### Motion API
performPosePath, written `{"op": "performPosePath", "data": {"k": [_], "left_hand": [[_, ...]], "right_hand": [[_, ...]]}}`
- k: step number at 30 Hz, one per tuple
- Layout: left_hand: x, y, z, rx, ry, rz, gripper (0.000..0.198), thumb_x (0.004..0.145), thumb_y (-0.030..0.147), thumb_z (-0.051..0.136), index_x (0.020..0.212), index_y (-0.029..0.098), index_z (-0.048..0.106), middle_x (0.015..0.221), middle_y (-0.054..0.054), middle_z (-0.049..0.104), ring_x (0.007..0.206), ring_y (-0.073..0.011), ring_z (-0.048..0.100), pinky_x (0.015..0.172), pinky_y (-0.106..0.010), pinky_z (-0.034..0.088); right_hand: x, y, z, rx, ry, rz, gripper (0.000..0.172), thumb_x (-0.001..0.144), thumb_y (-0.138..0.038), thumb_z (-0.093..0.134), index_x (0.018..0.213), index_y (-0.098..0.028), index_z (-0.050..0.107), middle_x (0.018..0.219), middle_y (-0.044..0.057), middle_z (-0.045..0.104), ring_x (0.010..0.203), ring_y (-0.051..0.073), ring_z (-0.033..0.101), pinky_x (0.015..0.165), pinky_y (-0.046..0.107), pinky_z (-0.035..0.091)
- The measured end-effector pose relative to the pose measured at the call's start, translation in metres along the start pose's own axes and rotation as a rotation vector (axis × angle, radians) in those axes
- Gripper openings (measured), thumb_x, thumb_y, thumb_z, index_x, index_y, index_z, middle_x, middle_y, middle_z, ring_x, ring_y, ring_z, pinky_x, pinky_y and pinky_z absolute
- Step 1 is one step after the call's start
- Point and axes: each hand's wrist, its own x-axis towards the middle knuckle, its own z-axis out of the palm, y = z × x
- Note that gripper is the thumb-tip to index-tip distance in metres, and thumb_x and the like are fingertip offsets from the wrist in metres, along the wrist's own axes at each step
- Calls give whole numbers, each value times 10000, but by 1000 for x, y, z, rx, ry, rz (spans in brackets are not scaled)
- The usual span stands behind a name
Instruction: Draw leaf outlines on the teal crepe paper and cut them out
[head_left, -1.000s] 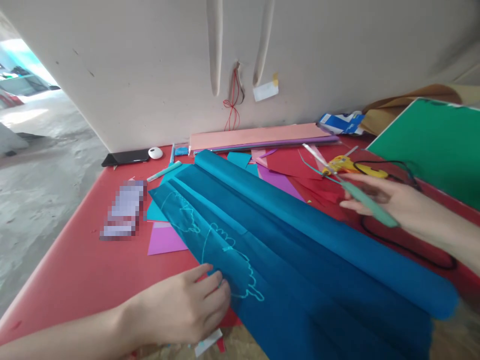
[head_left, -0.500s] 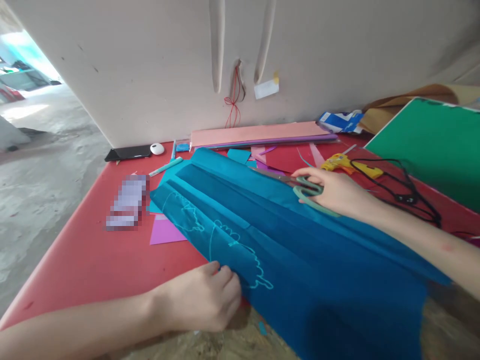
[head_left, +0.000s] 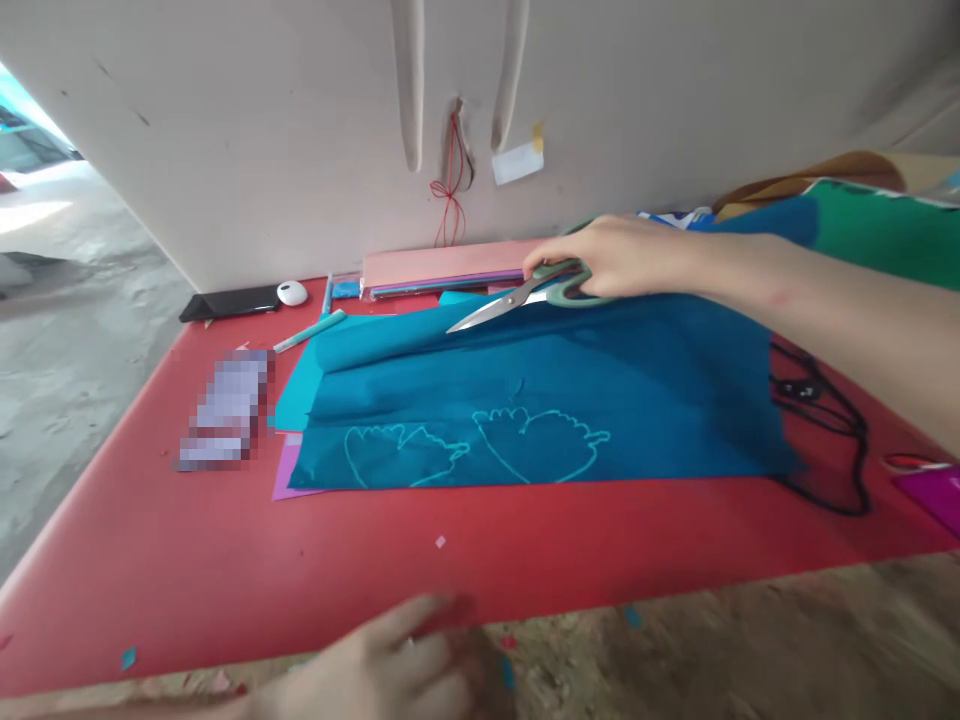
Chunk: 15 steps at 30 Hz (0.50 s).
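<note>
A large teal paper sheet (head_left: 570,390) lies flat on the red table (head_left: 225,560), with two light-blue drawn outlines (head_left: 480,450) near its front edge. My right hand (head_left: 615,255) is closed round the green handles of a pair of scissors (head_left: 517,296). The blades are slightly apart and point left over the sheet's far edge. My left hand (head_left: 397,665) rests at the table's front edge, blurred, fingers curled, touching nothing I can name.
A stack of pink and purple paper (head_left: 442,268) lies against the wall. A black phone (head_left: 232,300), a white mouse (head_left: 292,292) and a teal pen (head_left: 307,331) sit at the back left. A black cable (head_left: 825,420) is at the right, beside a green board (head_left: 877,230).
The teal sheet went from draped toward me to lying flat on the table. My right hand carried the scissors left to the sheet's far edge. My left hand let go of the sheet.
</note>
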Motion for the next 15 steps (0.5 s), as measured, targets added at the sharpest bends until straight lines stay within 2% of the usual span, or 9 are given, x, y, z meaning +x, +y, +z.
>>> {"op": "performPosePath", "data": {"k": [2,3,5,7,10,12,15], "left_hand": [[-10,-22,-15,-79,-61,-117,271,934,142,369,968,172,635,931,0,684,928,-155,599,982,-329,428],[-15,-34,-21,-68,-12,-176,311,939,113,325,877,151,628,790,-18,671,852,-161,611,946,-340,446],[-28,-58,-29,17,-62,-210,336,953,109,270,890,140,599,813,-44,663,818,-160,610,848,-309,490],[-41,-79,-32,72,-82,-282,278,956,134,308,916,131,583,858,-68,658,815,-170,608,773,-300,505],[-56,-98,-31,114,-99,-319,249,969,200,333,936,150,575,875,-57,653,784,-164,614,697,-282,510],[-63,-103,-29,136,-107,-328,250,975,235,335,956,153,571,893,-53,651,774,-156,617,679,-271,509],[-68,-104,-26,163,-102,-308,260,979,233,327,941,154,571,881,-48,652,770,-153,617,657,-261,501]], "right_hand": [[11,6,-1,-59,-36,-38,525,774,-228,304,1164,9,566,1101,83,653,1061,207,570,771,317,393],[17,8,0,-69,-36,-32,451,781,-176,391,1164,-38,587,1101,84,663,1051,197,585,789,307,400],[25,10,4,-18,-19,26,394,754,-64,533,1129,-138,630,1075,65,684,1022,190,605,825,306,407],[29,10,9,81,13,109,383,737,-59,600,1104,-160,642,1062,62,683,1018,211,593,859,339,389],[23,6,17,212,117,235,381,715,-114,669,1093,-127,631,1034,99,673,1005,249,574,865,399,370],[13,1,19,314,198,277,364,749,-176,664,1100,-111,593,1026,124,658,940,218,584,820,373,399],[-9,-18,22,559,251,287,349,846,-408,550,1058,-135,507,881,101,644,628,106,565,593,268,438]]}}
